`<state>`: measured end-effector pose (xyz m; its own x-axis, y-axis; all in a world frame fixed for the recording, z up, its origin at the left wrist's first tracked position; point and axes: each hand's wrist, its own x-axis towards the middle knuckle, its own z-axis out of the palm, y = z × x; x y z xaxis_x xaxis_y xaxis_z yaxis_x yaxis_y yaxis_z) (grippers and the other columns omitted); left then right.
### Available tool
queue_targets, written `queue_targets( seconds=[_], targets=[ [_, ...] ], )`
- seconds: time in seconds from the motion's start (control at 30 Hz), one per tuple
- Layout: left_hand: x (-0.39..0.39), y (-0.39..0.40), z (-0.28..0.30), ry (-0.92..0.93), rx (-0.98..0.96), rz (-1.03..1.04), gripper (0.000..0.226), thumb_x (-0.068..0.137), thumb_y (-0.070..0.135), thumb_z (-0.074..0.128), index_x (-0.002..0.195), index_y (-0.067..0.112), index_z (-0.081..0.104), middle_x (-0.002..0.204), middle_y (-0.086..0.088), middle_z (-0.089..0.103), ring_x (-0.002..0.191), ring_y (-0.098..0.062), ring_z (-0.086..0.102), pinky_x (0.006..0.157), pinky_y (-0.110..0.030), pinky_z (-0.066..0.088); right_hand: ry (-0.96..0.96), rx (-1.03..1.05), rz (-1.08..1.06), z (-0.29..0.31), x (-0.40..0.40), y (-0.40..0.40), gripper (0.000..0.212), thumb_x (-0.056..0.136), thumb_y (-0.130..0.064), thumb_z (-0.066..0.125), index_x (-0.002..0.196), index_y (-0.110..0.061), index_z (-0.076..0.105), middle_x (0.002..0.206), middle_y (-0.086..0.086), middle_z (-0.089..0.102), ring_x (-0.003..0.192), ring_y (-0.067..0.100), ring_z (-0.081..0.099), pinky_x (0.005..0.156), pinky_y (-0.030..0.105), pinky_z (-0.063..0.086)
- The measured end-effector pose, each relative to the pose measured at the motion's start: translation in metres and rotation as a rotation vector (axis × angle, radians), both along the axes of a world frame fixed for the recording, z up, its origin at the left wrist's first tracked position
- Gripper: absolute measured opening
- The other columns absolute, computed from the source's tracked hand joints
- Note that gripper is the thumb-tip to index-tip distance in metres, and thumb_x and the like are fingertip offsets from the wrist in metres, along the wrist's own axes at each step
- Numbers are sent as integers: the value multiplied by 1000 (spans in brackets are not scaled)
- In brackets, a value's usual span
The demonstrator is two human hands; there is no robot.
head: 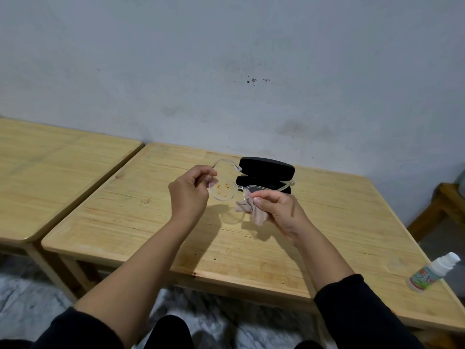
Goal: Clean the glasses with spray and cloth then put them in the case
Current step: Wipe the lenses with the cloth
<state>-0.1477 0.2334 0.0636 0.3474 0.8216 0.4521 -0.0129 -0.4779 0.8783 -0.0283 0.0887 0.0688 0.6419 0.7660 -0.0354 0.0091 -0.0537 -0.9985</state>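
From the head view: held up over the wooden counter [251,248], clear-framed glasses [241,188], both temples unfolded. Left hand [190,195], fingers pinched on the frame's outer edge by the hinge. Orange-yellow specks plain on that side's lens [223,190], not yet wiped. Right hand [279,210], fingers pressed together on a bunched beige cloth [251,210] laid against the other lens. Just behind, touching nothing, the black case [266,172], lid up and waiting. Far off at the counter's right edge, the spray bottle [434,272], well apart from both hands. Looks light and thin, that frame, likely springy and easy to twist: best gripped at the rim or bridge, never on the lens face. Soft, limp cloth, good for folding round a lens from both sides. Smooth plastic, probably slippery if wet.
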Motion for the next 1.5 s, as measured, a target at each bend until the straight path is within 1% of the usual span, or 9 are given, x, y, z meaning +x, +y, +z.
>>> queue_targets(
  seconds=[0.1, 0.3, 0.5, 0.83, 1.03, 1.13, 1.3, 1.4, 1.5],
  targets=[
    [2, 3, -2, -1, -37, 23, 24, 85, -3, 55, 78, 16, 67, 79, 3, 69, 74, -2, 67, 68, -5, 47, 30, 19, -55, -1, 0, -3, 19, 85, -6, 63, 78, -20, 73, 76, -4, 72, 74, 12, 63, 65, 21, 49],
    [3, 1, -5, 5, -34, 116, 21, 86, 0, 55, 81, 17, 66, 74, 10, 65, 69, 16, 58, 64, 2, 38, 331, 148, -259, -7, -18, 2, 19, 87, 1, 58, 80, -13, 70, 86, 5, 71, 85, 20, 63, 93, 40, 49],
    [7, -4, -6, -11, -54, 144, 17, 87, 3, 55, 84, 16, 67, 77, 5, 68, 73, 2, 62, 63, -1, 41, 478, 218, -267, -4, -42, 11, 21, 90, 3, 53, 84, -10, 69, 89, 8, 75, 89, 19, 70, 92, 34, 51],
    [10, -24, -8, 12, 11, 54, 18, 85, 3, 59, 85, 18, 68, 75, 9, 67, 69, 8, 62, 65, 0, 41, 458, 295, -445, 0, -59, 40, 26, 85, 3, 61, 74, -19, 70, 83, 1, 72, 86, 14, 66, 77, 24, 52],
    [10, -37, -13, 21, 23, -52, 18, 82, 4, 63, 82, 22, 69, 73, 14, 68, 71, 1, 66, 68, -13, 51, 455, 350, -671, 3, -61, 48, 15, 88, -3, 61, 96, -11, 72, 76, -3, 69, 58, 2, 60, 49, 10, 44],
    [9, -41, -12, 25, 52, -91, 21, 81, 2, 64, 81, 21, 70, 74, 18, 67, 71, 2, 66, 68, -13, 51, 436, 362, -707, 5, -62, 49, 21, 90, -2, 58, 107, -6, 69, 91, 5, 70, 68, 2, 63, 50, 5, 45],
    [7, -37, -12, 31, 56, -105, 20, 81, 1, 64, 82, 21, 70, 74, 16, 68, 72, 3, 66, 68, -13, 52, 426, 294, -604, 4, -61, 49, 17, 87, -5, 63, 86, -19, 71, 98, 6, 72, 75, 6, 66, 60, 10, 48],
    [5, -35, -11, 26, 41, -96, 21, 81, -2, 63, 82, 18, 70, 73, 15, 67, 69, 7, 64, 64, -7, 48, 408, 268, -484, 4, -59, 48, 14, 84, 0, 65, 91, -10, 72, 86, 3, 72, 71, 2, 68, 57, 8, 48],
    [3, -31, -9, 4, 32, -79, 22, 80, -3, 63, 81, 19, 70, 73, 12, 67, 69, 3, 65, 65, -8, 49, 300, 187, -358, 3, -54, 46, 16, 82, -1, 66, 85, -15, 73, 95, 6, 73, 94, 15, 68, 77, 20, 53]
  ],
)
